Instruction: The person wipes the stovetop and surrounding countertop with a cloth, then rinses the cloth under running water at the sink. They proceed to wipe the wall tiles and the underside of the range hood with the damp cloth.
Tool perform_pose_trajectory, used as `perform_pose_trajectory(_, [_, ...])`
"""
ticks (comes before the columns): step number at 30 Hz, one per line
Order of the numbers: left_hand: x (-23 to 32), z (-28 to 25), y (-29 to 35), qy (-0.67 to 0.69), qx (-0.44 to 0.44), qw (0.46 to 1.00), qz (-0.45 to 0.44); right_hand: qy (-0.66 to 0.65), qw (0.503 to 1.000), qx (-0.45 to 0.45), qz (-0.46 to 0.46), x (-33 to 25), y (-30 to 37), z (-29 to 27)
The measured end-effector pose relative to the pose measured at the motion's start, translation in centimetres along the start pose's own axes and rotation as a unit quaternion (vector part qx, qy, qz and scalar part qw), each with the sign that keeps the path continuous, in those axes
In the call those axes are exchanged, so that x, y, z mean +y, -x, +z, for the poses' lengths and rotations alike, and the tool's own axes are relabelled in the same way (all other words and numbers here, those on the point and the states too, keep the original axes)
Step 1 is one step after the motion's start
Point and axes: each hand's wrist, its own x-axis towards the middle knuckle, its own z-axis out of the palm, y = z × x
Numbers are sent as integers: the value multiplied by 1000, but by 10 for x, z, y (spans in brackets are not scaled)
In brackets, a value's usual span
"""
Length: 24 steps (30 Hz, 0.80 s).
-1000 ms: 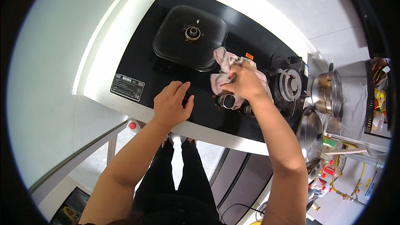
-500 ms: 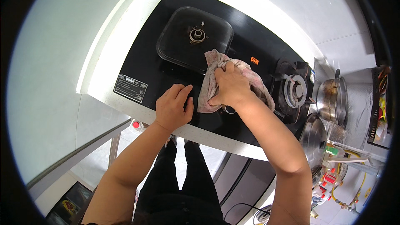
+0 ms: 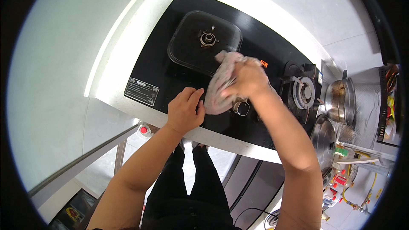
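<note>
The scene is viewed from head height through a wide fisheye lens, pointed steeply down. The stove [image 3: 255, 30] is seen near, from above its front edge; forearms [image 3: 145, 162] and legs [image 3: 208, 170] are caught below, and straight edges are bent toward the rim.

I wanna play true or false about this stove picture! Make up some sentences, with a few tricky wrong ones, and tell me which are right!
1. The right hand is on a cloth. True.
2. The cloth is bright green. False: it is pale, with pinkish patches.
3. A metal pot stands to the right of the black stovetop. True.
4. The left hand holds that pot. False: it holds nothing and is at the stovetop's front edge.
5. An orange sticker shows on the stovetop. True.
</note>
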Motion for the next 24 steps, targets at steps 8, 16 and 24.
perform_pose_trajectory(8, [-6,2,1,18,21,1000,-5,-57,997,9,-50,-42,29,4])
perform_pose_trajectory(16, [-1,1,-3,46,6,999,-17,-56,989,-40,128,40,0,-12])
perform_pose_trajectory(24, [-6,0,-1,47,17,999,6,32,999,44,4,0,6,-2])
